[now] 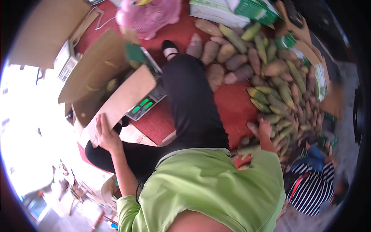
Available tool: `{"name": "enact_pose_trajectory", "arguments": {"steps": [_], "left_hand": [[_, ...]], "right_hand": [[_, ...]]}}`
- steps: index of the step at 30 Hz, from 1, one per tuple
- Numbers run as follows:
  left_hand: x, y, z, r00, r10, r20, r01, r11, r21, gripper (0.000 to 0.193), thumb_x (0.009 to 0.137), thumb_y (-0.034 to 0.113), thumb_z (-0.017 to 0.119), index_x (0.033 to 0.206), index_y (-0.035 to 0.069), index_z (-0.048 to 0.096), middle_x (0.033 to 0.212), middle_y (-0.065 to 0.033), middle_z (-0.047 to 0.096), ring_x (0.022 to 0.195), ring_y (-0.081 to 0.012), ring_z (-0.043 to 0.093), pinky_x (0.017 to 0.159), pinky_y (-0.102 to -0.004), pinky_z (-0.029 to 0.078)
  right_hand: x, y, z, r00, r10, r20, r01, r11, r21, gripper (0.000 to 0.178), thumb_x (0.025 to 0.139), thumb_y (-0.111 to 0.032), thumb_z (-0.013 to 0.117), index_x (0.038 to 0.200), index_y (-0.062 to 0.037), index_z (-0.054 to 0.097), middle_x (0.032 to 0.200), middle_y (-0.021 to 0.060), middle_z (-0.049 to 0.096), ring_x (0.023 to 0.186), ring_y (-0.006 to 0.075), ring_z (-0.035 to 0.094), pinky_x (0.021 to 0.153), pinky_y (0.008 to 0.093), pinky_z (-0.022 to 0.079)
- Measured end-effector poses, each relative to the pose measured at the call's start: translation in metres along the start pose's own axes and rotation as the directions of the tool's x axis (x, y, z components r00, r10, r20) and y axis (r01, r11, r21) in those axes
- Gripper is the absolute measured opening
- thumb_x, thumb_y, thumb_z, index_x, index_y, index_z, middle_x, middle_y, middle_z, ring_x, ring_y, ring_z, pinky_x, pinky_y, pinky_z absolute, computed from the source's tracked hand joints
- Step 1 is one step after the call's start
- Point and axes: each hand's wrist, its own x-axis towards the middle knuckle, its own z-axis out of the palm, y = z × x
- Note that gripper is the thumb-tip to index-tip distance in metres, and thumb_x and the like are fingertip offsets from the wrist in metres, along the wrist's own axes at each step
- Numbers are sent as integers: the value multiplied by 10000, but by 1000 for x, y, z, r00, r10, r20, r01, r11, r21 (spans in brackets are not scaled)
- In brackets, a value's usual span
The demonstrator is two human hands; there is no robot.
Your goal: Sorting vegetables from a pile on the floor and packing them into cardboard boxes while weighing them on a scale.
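My left hand rests against the outer flap of an open cardboard box, its fingers stretched along the board. The box stands on a scale with a lit green display, and a few pieces of produce show dimly inside. Off to the right, my right hand is closed at the near edge of a large produce pile, around the end of a sweet potato. Part of its grip is hidden. Corn cobs in green husks and sweet potatoes make up the pile.
A pink fan stands on the red floor covering ahead. White and green cartons lie behind the pile. Another person in a striped top is at the lower right. My bent legs lie between box and pile.
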Motion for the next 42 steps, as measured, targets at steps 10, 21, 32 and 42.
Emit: {"name": "enact_pose_trajectory", "arguments": {"steps": [10,21,32,42], "left_hand": [[3,-6,-12,1000,-15,3,15,1000,25,401,777,-6,502,1139,112,627,1175,-53,602,1138,-240,548,993,-399,382],[2,-12,-10,1000,-19,-8,20,999,25,410,752,6,533,1127,135,637,1175,-38,600,1132,-235,552,996,-387,379],[0,-11,-5,999,-19,-39,20,1000,7,385,773,24,533,1117,157,642,1153,-35,613,1123,-227,561,989,-400,384],[-1,-18,4,998,48,-27,-49,998,-28,453,763,-21,506,1179,123,613,1174,-74,613,1107,-252,569,925,-361,431]], "right_hand": [[13,-15,-70,993,9,-116,23,962,273,550,677,-9,695,1157,-68,432,1085,155,565,1079,353,511,875,422,453],[3,-135,-300,747,34,-664,663,48,747,467,797,54,597,1218,9,400,1222,129,495,1161,213,463,1002,328,345],[-87,-283,-454,524,-165,-835,512,-723,464,445,761,58,609,1176,-2,460,1073,122,590,956,202,591,861,353,489],[-86,-327,-408,290,-256,-922,849,-377,371,299,759,-74,683,1041,-23,597,993,88,623,951,190,599,826,316,472]]}}
